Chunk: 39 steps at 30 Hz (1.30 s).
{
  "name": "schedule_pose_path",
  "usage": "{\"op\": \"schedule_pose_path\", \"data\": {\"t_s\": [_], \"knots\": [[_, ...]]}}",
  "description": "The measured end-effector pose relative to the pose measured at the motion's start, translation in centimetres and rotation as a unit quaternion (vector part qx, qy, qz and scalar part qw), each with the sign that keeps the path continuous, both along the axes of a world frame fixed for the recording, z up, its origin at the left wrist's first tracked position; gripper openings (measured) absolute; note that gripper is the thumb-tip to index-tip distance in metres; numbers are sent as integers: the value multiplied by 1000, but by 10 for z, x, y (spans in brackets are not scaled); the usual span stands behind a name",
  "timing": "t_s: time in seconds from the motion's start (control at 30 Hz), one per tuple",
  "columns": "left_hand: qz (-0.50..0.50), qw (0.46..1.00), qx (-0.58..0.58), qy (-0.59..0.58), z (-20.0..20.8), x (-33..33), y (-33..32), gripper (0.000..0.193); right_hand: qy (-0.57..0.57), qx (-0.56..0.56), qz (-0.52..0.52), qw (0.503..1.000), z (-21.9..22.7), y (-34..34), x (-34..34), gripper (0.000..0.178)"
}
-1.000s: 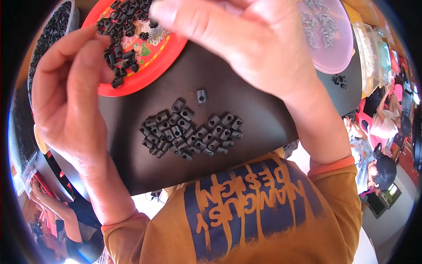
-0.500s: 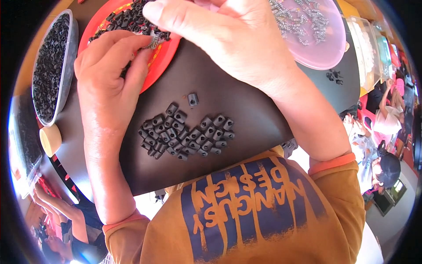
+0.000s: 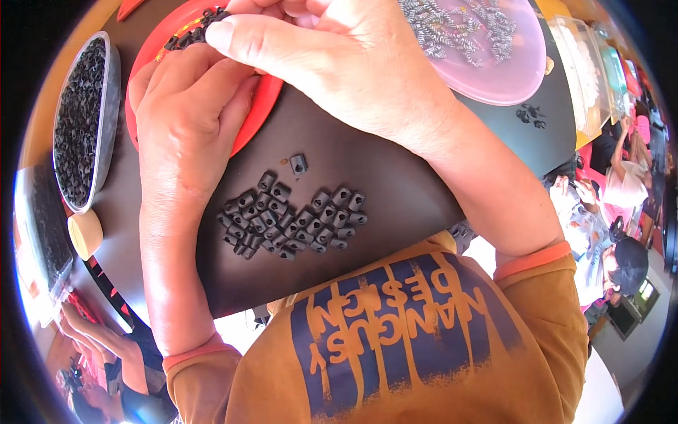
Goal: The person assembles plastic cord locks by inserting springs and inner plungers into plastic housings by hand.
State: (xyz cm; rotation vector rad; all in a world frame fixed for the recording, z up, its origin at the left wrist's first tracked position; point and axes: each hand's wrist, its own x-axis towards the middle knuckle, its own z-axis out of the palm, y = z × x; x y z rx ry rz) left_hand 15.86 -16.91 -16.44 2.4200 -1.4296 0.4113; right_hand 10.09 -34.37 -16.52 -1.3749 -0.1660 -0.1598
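My left hand (image 3: 185, 106) is closed over the near side of a red plate (image 3: 258, 120), its fingers curled and their tips hidden. Close beside it, my right hand (image 3: 346, 71) is also closed, thumb stretched left above the left fingers. What either hand grips is covered. Small black hollow plastic pieces (image 3: 206, 22) lie on the plate. Nearer me on the dark tabletop (image 3: 395, 191) sits a cluster of similar black pieces (image 3: 291, 220), with a single piece (image 3: 298, 165) apart from it. Metal springs (image 3: 462, 32) rest in a pink translucent tray (image 3: 508, 90) to the right.
A clear oval tub (image 3: 108, 131) full of small black parts stands at the left, near a beige round object (image 3: 85, 236). A few dark bits (image 3: 531, 115) lie below the pink tray. Clear containers (image 3: 580, 78) stand far right. Other people are at both sides.
My left hand has shifted slightly right and curled in under my right hand, covering the spring seen at its fingertips before. My right hand has moved a little left.
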Motion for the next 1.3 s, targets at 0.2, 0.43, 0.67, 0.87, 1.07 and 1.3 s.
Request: {"op": "schedule_pose_path", "data": {"t_s": [0.2,0.43,0.67,0.87,1.07,1.3], "knots": [[4,1000,11,20,5,1,4,13,19,-58,-12,998,3,-7,2,18],[7,999,-4,37,1,2,6,12,45,-71,6,996,6,-7,2,19],[14,1000,-11,2,-2,2,6,9,66,-81,26,994,8,-5,2,18],[67,971,-140,182,6,-4,6,8,10,-62,18,998,0,-5,1,18],[75,878,-285,377,9,-6,21,4,-20,-55,22,998,-3,1,1,12],[65,841,-277,459,14,-2,25,8,-109,-160,-19,981,-1,-1,2,10]]}}
